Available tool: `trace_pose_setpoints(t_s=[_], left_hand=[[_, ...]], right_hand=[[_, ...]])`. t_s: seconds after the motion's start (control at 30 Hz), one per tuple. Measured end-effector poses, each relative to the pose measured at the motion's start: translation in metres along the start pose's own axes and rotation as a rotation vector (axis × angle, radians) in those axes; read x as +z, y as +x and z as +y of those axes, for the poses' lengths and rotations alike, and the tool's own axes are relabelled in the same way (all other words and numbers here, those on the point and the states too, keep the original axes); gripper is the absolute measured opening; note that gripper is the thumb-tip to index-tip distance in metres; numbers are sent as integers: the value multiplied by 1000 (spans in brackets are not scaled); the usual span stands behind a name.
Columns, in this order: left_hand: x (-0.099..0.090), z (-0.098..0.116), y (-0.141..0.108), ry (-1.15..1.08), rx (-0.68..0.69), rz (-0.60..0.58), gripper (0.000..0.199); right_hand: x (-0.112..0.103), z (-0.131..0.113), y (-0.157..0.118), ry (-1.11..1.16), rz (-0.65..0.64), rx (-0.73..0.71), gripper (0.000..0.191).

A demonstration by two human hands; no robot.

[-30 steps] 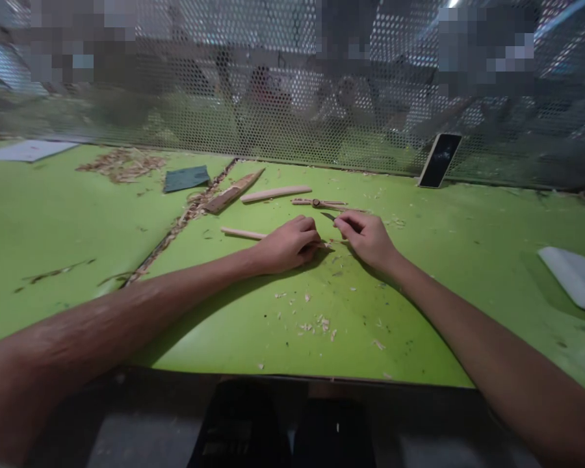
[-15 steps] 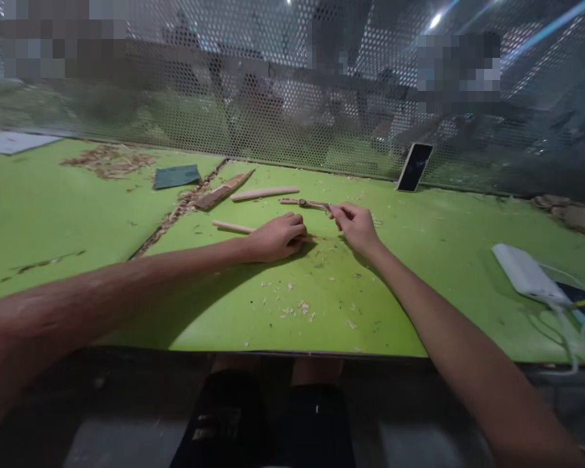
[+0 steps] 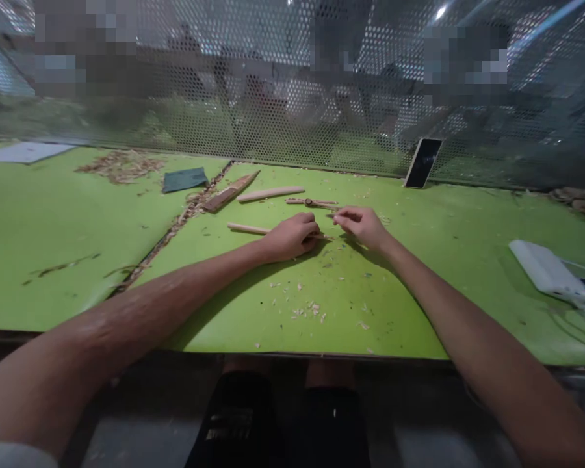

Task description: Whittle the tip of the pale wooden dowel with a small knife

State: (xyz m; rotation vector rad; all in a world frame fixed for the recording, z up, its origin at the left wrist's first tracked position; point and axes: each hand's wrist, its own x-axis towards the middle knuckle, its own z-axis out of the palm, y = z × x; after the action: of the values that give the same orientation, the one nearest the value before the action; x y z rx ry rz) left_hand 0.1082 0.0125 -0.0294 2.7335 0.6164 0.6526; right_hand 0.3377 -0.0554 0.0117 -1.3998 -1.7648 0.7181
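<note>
My left hand (image 3: 292,235) rests on the green tabletop, its fingers curled round a slim wooden stick (image 3: 247,228). One end of the stick shows left of the hand, and a thin tip shows to the right. My right hand (image 3: 363,226) is just to the right with fingers pinched together; a small dark tip shows at the fingertips, too small to name. Close above the hands lies a thin, hinged, compass-like tool (image 3: 309,203) with a round joint. Behind it lie a pale wooden rod (image 3: 271,194) and a pointed, bark-coloured piece of wood (image 3: 232,191).
Green sandpaper-like sheet (image 3: 185,179) and a heap of shavings (image 3: 121,166) lie left. A phone (image 3: 423,163) leans against the perforated metal screen (image 3: 283,130). At right lies a white power bank (image 3: 550,272) with cables. Wood chips (image 3: 313,309) are scattered near the table's front edge.
The view has turned slightly left. My right hand has come away from the end of the compass-like tool, moving slightly toward me. My left hand keeps its grip on the stick.
</note>
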Motion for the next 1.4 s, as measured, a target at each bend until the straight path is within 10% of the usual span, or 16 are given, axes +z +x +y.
trace_pose_setpoints(t_s=[0.3, 1.17, 1.4], left_hand=[[-13, -7, -4, -199, 68, -56, 11], [-18, -12, -8, -378, 100, -41, 7], [-27, -19, -7, -625, 60, -234, 11]], right_hand=[[-19, 2, 1, -65, -331, -1, 19], [-14, -14, 1, -208, -469, -68, 22], [-4, -26, -4, -211, -529, -91, 20]])
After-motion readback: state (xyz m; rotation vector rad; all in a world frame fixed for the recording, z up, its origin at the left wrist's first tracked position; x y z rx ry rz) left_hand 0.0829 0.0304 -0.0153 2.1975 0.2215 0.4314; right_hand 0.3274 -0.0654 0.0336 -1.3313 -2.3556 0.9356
